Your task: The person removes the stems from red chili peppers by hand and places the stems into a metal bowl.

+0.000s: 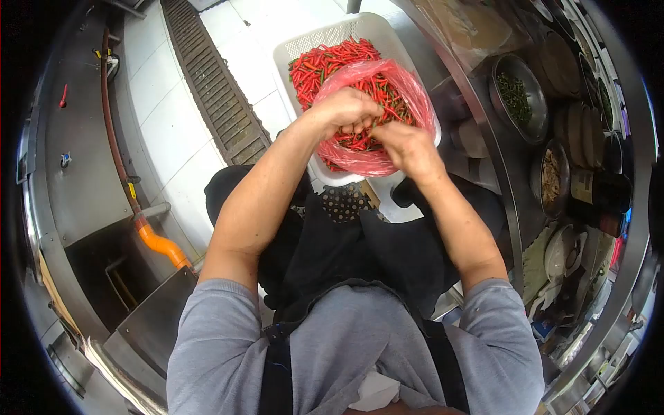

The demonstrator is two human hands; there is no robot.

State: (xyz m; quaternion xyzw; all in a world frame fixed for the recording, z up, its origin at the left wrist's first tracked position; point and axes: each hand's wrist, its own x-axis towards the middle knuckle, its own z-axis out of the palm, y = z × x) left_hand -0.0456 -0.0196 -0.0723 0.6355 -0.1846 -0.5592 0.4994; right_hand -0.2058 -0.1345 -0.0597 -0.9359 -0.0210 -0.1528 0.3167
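A white plastic basket (290,50) stands in front of me, heaped with red chili peppers (324,63), some with green stems. On its near right side lies an opened pink plastic bag (422,104), also full of chilies. Both hands are over the bag's mouth, close together. My left hand (348,111) has its fingers curled in, pinched at the chilies; what lies between them is too small to make out. My right hand (409,146) reaches in from the right, its fingertips down among the peppers and slightly blurred.
A floor drain grate (214,83) runs along the white tiles at the left. Steel cabinets with an orange pipe (162,242) flank that side. On the right, a metal shelf holds a bowl of green pieces (513,97) and a bowl of brownish strips (550,176).
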